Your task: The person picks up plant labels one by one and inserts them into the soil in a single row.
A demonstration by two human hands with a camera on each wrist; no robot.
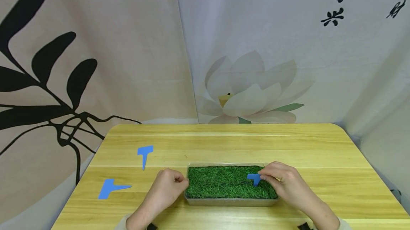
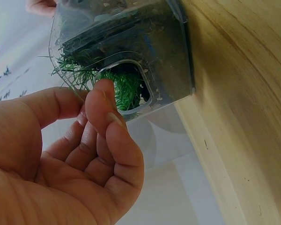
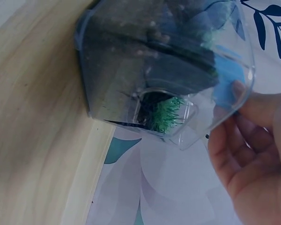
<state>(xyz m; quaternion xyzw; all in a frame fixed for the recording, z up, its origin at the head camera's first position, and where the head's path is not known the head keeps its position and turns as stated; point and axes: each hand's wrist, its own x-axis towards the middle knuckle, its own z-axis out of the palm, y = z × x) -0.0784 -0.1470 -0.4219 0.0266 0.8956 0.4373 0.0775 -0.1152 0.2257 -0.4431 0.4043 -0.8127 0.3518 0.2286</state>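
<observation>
Apparently the left hand (image 1: 169, 187) pinches the clear box (image 1: 230, 202) at its left rim, while the right hand (image 1: 285, 181) pinches a blue tag (image 1: 255, 177) whose stem looks partly in the grass (image 1: 214, 182); leftward on the table (image 1: 326, 176), a sideways tag (image 1: 109, 188) and a farther tag (image 1: 145, 152) lie unplanted.

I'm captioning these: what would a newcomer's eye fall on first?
Likely the vivid green grass mat in a clear plastic box, where the right hand pinches a blue T-shaped tag near the mat's right end. Left of the box, a second blue tag and a third blue tag lie on the pale wooden table. Behind, a black plant print stands out at the left.
</observation>
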